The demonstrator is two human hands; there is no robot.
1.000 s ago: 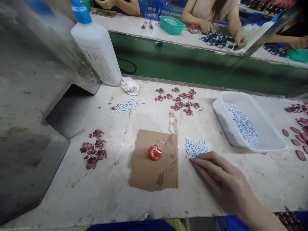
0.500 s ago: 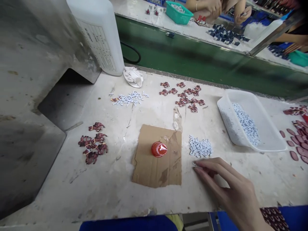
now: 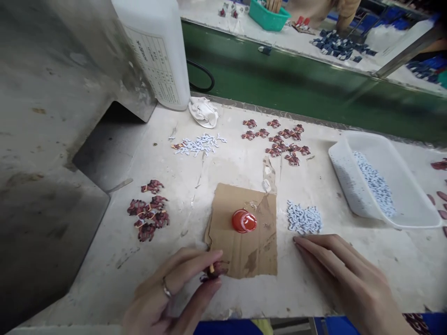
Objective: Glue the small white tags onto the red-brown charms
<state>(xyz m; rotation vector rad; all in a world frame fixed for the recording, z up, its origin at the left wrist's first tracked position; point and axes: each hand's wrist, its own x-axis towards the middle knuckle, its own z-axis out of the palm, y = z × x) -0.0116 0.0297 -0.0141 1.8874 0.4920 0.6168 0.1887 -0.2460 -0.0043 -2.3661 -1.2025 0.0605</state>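
My left hand (image 3: 178,284), a ring on one finger, pinches a small brown figurine (image 3: 215,270) with a yellow-orange part, over the lower left edge of the cardboard (image 3: 223,246). A red, glossy round blob or cap (image 3: 244,221) sits on that cardboard. On the right, my right hand (image 3: 345,274) has thumb and finger pressed together at the tabletop, just below a pile of small pale-blue curved pieces (image 3: 304,217). Whatever is between those fingertips is too small or hidden to make out.
Brown figurines lie in groups at left (image 3: 150,211) and back (image 3: 286,139). More pale-blue pieces (image 3: 199,145) lie near a white cloth (image 3: 203,111) and large bottle (image 3: 157,56). A white tub (image 3: 415,195) stands right; a metal housing (image 3: 45,186) fills the left.
My left hand has come into view holding a brown figurine. My right hand stays near the pale-blue pile; the pale piece at its fingertips no longer shows clearly. The view has shifted slightly.
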